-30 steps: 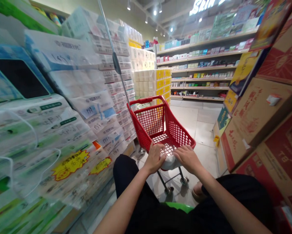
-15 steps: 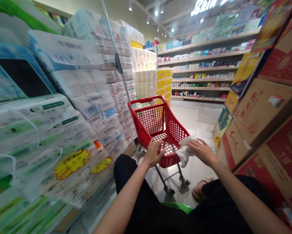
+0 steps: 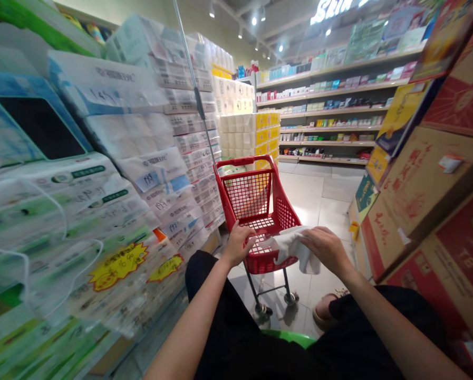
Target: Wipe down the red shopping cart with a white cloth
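A small red plastic shopping cart (image 3: 271, 264) with a grid-patterned basket stands in front of my knees, a thin pole rising from its far left corner. My left hand (image 3: 236, 245) is closed at the basket's near left rim, thumb and fingers curled over the edge. A crumpled white cloth (image 3: 291, 244) hangs over the near right part of the rim. My right hand (image 3: 327, 248) pinches the cloth's right side, and its loose end droops outside the basket. No goods show inside the basket.
Stacked tissue packs (image 3: 149, 174) rise close on the left, with a dark-screened device (image 3: 42, 126) among them. Cardboard boxes (image 3: 422, 184) line the right side. Stocked shelves (image 3: 327, 111) stand at the back, beyond the tiled floor (image 3: 319, 195). A green seat edge (image 3: 295, 338) shows below me.
The near end of the cart has swung left, and my left hand has moved left with it. The white cloth is more spread out across the near rim, still in my right hand.
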Available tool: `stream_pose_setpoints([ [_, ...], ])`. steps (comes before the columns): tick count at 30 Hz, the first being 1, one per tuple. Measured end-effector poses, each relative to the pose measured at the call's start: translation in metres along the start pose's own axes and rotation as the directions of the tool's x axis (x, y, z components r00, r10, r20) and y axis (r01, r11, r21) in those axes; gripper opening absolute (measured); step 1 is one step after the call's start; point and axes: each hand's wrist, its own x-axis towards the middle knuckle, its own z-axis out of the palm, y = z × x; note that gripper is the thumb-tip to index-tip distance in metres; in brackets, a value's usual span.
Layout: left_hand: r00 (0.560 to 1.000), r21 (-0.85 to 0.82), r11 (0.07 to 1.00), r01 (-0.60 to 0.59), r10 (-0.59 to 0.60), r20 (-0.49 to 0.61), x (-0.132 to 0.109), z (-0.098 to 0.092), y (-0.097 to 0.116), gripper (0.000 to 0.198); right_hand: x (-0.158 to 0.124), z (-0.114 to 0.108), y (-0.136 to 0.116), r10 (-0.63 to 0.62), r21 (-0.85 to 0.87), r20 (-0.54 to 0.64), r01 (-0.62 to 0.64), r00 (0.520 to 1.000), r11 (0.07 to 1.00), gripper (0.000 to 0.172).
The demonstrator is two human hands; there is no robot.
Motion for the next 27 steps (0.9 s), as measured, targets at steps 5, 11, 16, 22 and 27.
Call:
stream_pose_setpoints([
  [5, 1.0, -0.008, 1.0, 0.012, -0.012, -0.005, 0.0, 0.0, -0.007, 0.028, 0.033, -0.006, -0.049, 0.184, 0.268, 0.06, -0.194, 0.981, 0.944, 0.027],
  [11, 0.998, -0.073, 0.997, -0.032, 0.028, -0.048, -0.001, 0.009, -0.008, 0.03, 0.052, 0.023, -0.071, 0.234, 0.505, 0.062, -0.233, 0.97, 0.831, 0.033],
  [16, 0.998, -0.042, 0.999, 0.032, -0.034, -0.052, 0.001, 0.011, -0.002, 0.033, 0.032, 0.046, -0.058, 0.08, 0.016, 0.055, -0.081, 0.995, 0.997, 0.025],
  [22, 0.997, -0.002, 0.999, 0.038, -0.038, -0.07, 0.004, 0.018, 0.002, 0.031, 0.02, 0.075, -0.076, -0.2, -0.059, 0.267, 0.223, 0.943, 0.973, 0.024],
  [27, 1.0, -0.025, 1.0, 0.015, -0.016, -0.015, 0.003, 0.013, 0.001, 0.03, 0.017, 0.083, -0.061, -0.247, -0.079, 0.237, 0.272, 0.94, 0.959, 0.032],
])
